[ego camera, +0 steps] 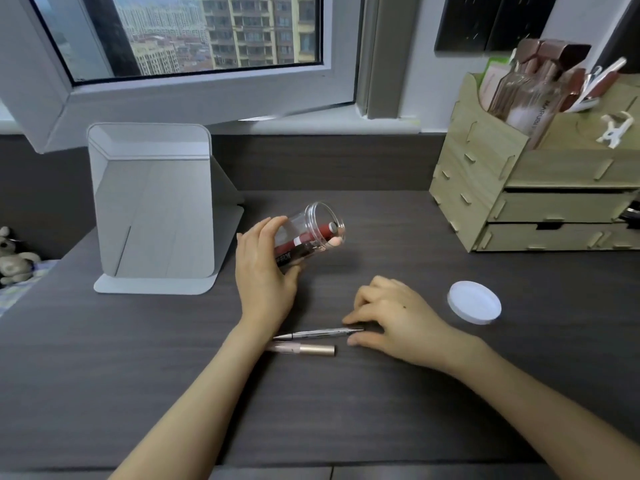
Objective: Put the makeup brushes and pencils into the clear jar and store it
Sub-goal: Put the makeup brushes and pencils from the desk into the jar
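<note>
My left hand (pixel 265 268) grips the clear jar (pixel 313 228), tilted with its open mouth facing right and up, above the dark desk. Inside the jar lies a red and black brow pencil (pixel 304 242). My right hand (pixel 391 315) rests on the desk with its fingertips touching the right end of a thin silver pencil (pixel 317 333). A pink and gold tube-shaped pencil (pixel 301 349) lies just in front of the silver one, untouched. The jar's white lid (pixel 474 302) lies flat on the desk to the right of my right hand.
A grey folding mirror stand (pixel 156 209) stands at the left. A wooden drawer organizer (pixel 540 188) with bottles and tools in its top sits at the back right. A window is behind the desk (pixel 381 410). A plush toy (pixel 12 258) lies at the far left.
</note>
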Action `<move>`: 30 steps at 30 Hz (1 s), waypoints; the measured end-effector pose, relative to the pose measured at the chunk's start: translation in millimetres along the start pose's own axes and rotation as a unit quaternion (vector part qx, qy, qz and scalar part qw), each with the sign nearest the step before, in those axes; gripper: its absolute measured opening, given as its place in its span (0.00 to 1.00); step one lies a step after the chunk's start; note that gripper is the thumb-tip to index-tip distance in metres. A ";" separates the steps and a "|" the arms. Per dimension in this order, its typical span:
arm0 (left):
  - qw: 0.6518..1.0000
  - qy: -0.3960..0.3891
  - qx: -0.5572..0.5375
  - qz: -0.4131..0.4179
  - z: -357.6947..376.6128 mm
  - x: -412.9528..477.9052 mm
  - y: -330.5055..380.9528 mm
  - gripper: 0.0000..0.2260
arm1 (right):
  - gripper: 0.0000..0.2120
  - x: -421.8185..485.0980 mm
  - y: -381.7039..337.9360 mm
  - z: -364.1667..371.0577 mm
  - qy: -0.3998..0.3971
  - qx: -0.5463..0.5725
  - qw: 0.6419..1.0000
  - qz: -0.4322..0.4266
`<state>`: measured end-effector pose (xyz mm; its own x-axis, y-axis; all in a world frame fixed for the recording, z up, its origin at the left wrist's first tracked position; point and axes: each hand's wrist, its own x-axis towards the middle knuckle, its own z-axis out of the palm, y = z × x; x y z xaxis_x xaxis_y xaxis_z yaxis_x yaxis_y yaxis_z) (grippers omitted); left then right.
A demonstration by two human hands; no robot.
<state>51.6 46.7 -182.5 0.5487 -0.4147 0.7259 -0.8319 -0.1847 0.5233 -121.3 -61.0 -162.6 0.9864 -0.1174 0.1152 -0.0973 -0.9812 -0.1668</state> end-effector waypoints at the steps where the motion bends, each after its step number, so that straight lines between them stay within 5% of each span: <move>1: 1.000 0.003 -0.001 -0.001 -0.2 0.2 0.0 0.32 | 0.13 0.3 -0.2 4.1 0.022 -0.006 1.000 -0.012; 8: 1.000 0.019 -0.003 -0.013 0.1 0.4 -0.1 0.31 | 0.03 -10.5 32.6 -15.9 0.156 0.063 0.978 0.121; 13: 1.000 0.017 -0.002 -0.008 1.3 0.8 0.7 0.32 | 0.05 -38.1 60.0 -61.7 0.290 0.194 0.913 0.211; 23: 0.999 -0.007 0.027 0.031 3.5 0.5 2.0 0.34 | 0.08 27.2 5.5 -69.5 0.308 -0.038 0.949 0.056; 30: 0.999 -0.013 0.026 0.040 4.0 0.0 3.0 0.34 | 0.10 61.6 -7.2 -49.7 0.271 0.012 0.961 0.054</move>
<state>48.8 42.6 -182.7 0.4783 -0.4527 0.7525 -0.8767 -0.1963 0.4391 -66.4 -68.8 -105.6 0.7554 -0.2884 0.5884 -0.1864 -0.9554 -0.2290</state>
